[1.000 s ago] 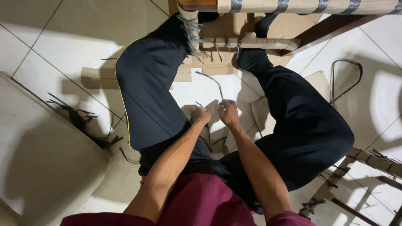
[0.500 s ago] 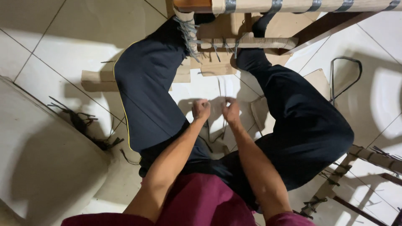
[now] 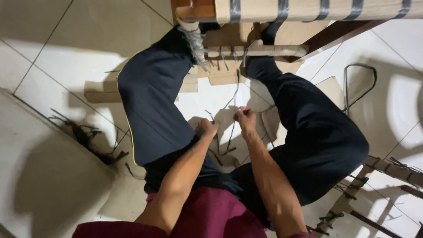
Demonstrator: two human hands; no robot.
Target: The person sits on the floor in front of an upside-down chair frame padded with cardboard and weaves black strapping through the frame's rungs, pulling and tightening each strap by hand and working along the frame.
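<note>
I sit on a tiled floor with my legs in dark trousers spread apart. Between my knees, my left hand [image 3: 205,128] and my right hand [image 3: 245,119] are both closed, each pinching a thin grey strip [image 3: 231,94]. The strip runs up from my right hand toward a wooden frame [image 3: 246,50] in front of me, where more grey strips are wound around a wooden bar. My hands are a small gap apart. Loose strip ends hang below them.
A wide wooden beam with grey bands [image 3: 308,9] crosses the top. Cardboard pieces [image 3: 101,90] lie under my legs. A pile of dark strip scraps [image 3: 88,136] is at left. A bent wire loop [image 3: 359,83] and another bound wooden frame [image 3: 365,189] lie at right.
My hands have moved slightly apart and my right hand has risen, pulling the strip tighter. One second ago they were touching lower down.
</note>
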